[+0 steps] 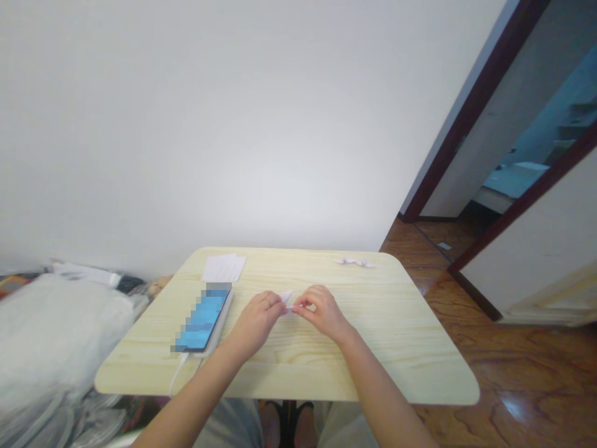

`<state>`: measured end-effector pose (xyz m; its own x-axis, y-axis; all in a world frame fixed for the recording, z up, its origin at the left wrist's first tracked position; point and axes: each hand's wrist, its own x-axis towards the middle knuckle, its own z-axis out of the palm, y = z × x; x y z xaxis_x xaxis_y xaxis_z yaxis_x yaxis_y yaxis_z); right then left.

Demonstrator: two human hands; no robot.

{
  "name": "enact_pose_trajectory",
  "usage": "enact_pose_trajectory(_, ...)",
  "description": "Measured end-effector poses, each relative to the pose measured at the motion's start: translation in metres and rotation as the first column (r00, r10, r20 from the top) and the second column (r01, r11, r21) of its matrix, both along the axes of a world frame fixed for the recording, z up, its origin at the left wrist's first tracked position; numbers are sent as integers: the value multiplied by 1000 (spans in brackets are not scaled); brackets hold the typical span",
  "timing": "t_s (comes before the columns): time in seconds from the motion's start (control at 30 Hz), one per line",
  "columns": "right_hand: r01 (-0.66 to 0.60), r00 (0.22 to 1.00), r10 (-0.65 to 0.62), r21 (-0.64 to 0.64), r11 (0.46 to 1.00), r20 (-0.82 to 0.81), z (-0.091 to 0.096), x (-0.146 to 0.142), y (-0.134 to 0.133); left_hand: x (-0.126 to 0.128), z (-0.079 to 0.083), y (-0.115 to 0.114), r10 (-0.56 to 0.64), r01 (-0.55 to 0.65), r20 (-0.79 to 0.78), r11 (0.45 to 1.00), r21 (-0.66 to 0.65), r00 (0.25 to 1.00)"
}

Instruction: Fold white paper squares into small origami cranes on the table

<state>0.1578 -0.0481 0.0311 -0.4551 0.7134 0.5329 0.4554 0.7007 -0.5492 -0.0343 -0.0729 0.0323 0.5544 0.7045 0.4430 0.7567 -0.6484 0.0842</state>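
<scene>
My left hand (256, 322) and my right hand (324, 313) meet above the middle of a pale pine table (377, 336). Their fingertips pinch a small folded piece of white paper (285, 302) from both sides, and one pointed end sticks up between them. Just left of my left hand lies a phone with a blurred blue screen (203, 317), on a white power bank (222, 317). A white cable (180, 370) runs from it over the table's near edge. At the far edge lie a stack of white paper sheets (224, 267) and small folded white paper figures (354, 262).
A white wall rises behind the table. Grey bedding (51, 336) and assorted items lie to the left. To the right, a polished wooden floor (508, 354) leads to a dark-framed doorway (471, 112) and a lit room. My legs show below the table.
</scene>
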Motion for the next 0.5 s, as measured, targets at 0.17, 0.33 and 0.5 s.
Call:
enact_pose_trajectory(0.17, -5, 1000, 5, 10, 1000, -13, 1, 0, -1, -1, 1, -1, -19, 19, 33, 1000, 5, 999)
enact_pose_trajectory(0.33, 29, 996, -33, -43, 999, -87, -2, -2, -1, -3, 0, -1, -6, 6, 23, 1000, -14, 1000)
enact_pose_trajectory(0.5, 9, 996, -16, -86, 996, -88, -3, 0, 0, -7, -2, 0, 15, -13, 35, 999, -42, 999)
